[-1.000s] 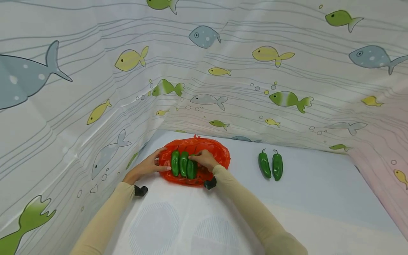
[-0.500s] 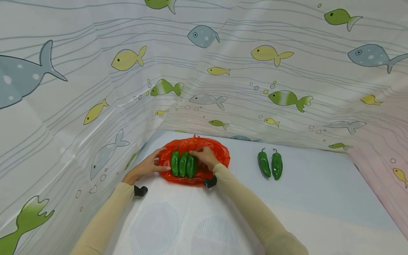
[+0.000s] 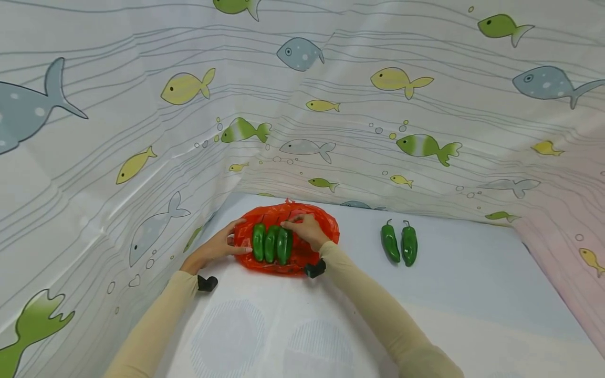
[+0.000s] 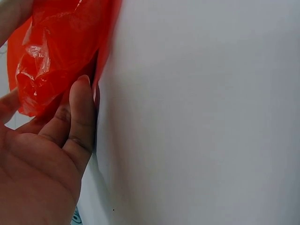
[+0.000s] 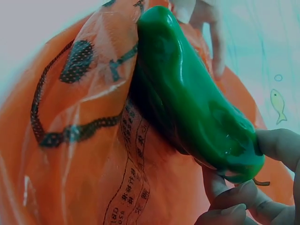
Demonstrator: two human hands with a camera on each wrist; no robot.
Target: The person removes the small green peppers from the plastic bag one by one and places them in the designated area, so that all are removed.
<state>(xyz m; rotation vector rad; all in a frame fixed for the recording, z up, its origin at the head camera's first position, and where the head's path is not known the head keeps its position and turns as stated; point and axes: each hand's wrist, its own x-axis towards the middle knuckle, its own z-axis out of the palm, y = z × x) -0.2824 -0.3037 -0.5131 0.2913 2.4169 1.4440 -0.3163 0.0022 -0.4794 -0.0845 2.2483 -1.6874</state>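
Note:
Three green peppers lie side by side on the red plastic bag [image 3: 321, 223] in the head view. My right hand [image 3: 307, 229] pinches the rightmost green pepper [image 3: 284, 245] at its stem end. In the right wrist view this pepper [image 5: 192, 98] is glossy and slants over the bag's printed plastic, thumb and fingers around its lower end. At the bag's left edge, my left hand [image 3: 219, 246] has its thumb close to the leftmost pepper [image 3: 258, 242]. The left wrist view shows its curled fingers [image 4: 82, 115] against the red bag [image 4: 56, 51], the thumb on the other side.
Two more green peppers, one [image 3: 390, 242] left of the other [image 3: 409, 244], lie on the white table surface [image 3: 454, 294] to the right of the bag. A fish-print sheet [image 3: 350, 126] rises behind and on both sides.
The right hand has moved slightly along the rightmost pepper toward its stem end, and that pepper sits a little more upright. The left hand stays at the bag's edge.

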